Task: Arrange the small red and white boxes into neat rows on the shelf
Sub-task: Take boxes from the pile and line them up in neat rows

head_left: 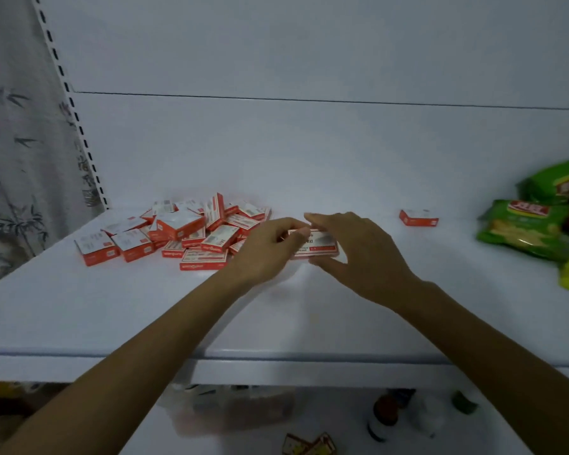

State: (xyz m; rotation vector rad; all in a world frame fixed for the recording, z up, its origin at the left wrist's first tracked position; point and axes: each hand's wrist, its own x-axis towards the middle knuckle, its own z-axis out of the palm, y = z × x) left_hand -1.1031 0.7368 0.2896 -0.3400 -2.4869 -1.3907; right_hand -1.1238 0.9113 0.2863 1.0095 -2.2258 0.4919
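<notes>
White shelf (309, 307), centre of frame: left hand (266, 247) pinches one end of a box (316, 246) and right hand (355, 251) spans the other, each grip partly closed on it. Likely risks: the left forearm nudges the loose pile (184, 231) at left and scatters it, or boxes slide askew on the smooth surface. Lone box (418, 217) lies at right, near green packets (526, 228). Patterned curtain (14, 159) hangs at upper left; a bottle (385, 415) stands below.

The right hand (352, 249) covers much of the box (317, 247); green packets (523, 229) run off the right edge.
</notes>
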